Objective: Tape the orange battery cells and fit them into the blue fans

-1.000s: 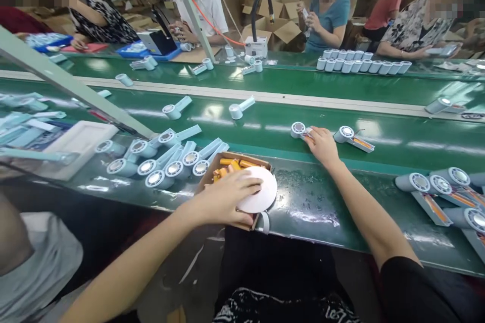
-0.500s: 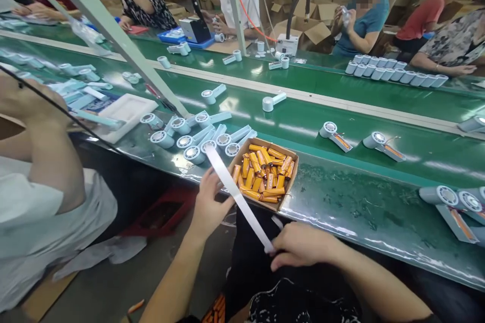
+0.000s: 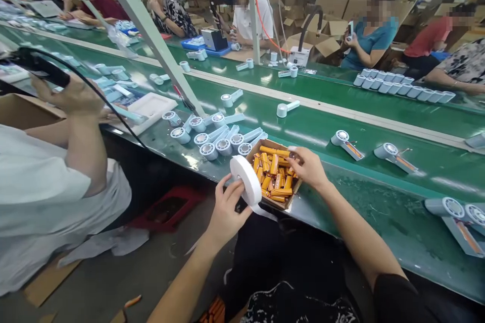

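A roll of white tape (image 3: 247,180) is gripped in my left hand (image 3: 228,208), in front of the box's left side, with a loose strip trailing below it. My right hand (image 3: 308,165) reaches over the right back corner of a cardboard box (image 3: 290,205), its fingers closed on one end of an orange battery (image 3: 273,152). Several other orange batteries with thin wires fill the box. Left of the box, several pale blue handheld fans (image 3: 208,150) lie close together on the green table.
Green conveyor (image 3: 261,111) runs beyond the table. Two fans with open handles (image 3: 352,149) lie right of the box, more at the far right. A co-worker's hand (image 3: 76,93) holds a black tool at left. A slanted metal post (image 3: 151,35) rises behind the fans. People sit opposite.
My right hand has left the tape strip and moved up to the batteries in the box. The tape roll in my left hand now shows its side. The view has shifted left.
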A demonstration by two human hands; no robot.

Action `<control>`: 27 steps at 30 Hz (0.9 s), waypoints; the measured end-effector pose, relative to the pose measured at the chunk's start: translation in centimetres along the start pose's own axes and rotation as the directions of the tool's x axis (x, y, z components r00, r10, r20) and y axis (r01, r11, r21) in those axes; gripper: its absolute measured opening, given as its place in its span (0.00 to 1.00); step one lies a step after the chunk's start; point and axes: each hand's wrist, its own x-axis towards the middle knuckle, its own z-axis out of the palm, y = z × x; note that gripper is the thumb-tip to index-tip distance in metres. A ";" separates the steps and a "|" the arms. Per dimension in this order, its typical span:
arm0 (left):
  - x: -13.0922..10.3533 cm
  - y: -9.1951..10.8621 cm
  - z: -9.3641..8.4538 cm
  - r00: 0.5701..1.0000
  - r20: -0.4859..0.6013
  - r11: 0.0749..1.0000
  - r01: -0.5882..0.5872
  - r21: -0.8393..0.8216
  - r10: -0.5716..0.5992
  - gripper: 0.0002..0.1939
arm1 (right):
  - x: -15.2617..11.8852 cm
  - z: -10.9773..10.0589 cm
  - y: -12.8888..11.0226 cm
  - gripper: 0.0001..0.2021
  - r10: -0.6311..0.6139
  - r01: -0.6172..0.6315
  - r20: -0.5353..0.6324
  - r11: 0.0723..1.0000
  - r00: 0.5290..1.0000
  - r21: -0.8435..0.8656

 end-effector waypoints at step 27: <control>2.9 6.6 1.2 0.809 0.362 0.804 -0.556 0.212 0.463 0.22 | -8.2 -9.8 -3.8 0.19 0.281 -0.345 0.217 0.864 0.935 0.367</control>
